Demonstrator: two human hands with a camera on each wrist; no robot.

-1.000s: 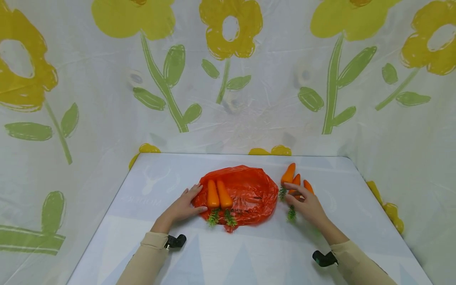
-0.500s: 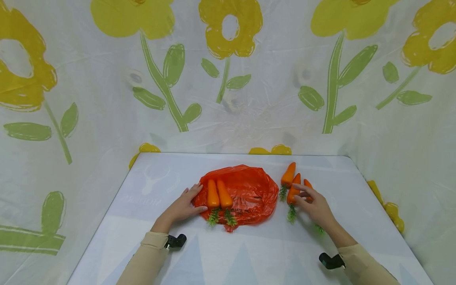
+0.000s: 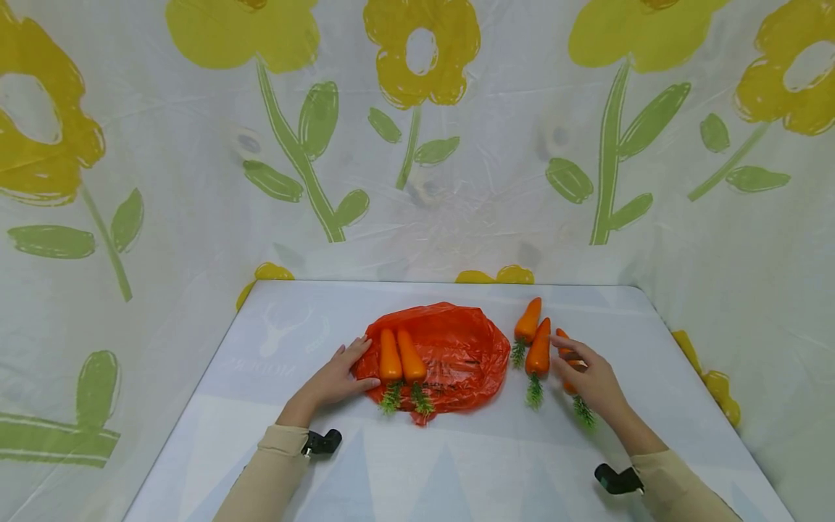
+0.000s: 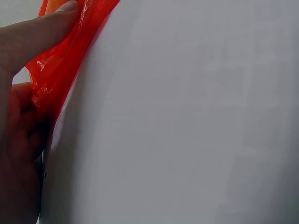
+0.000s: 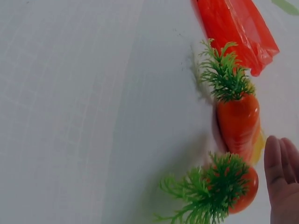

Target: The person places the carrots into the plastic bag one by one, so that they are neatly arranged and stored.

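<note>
A red plastic bag (image 3: 457,355) lies spread on the table, with two toy carrots (image 3: 409,357) with green tops side by side on its left part. My left hand (image 3: 335,377) holds the bag's left edge; in the left wrist view the thumb (image 4: 46,35) lies over the red plastic and the other fingers are behind it. Right of the bag lie three more carrots: a far one (image 3: 528,322), a middle one (image 3: 538,349) and a right one with its leafy top (image 3: 583,412) showing. Over this last carrot, partly hiding it, is my right hand (image 3: 593,377), fingers extended and holding nothing.
The white table (image 3: 391,471) has a pale printed pattern. A curtain (image 3: 483,145) with yellow flowers hangs behind and at both sides. Each wrist wears a small black camera, one on the left (image 3: 322,442) and one on the right (image 3: 616,478).
My right hand has moved to the right, from the far carrot past the middle one to the right one. The left hand, the bag and the carrots have stayed in place.
</note>
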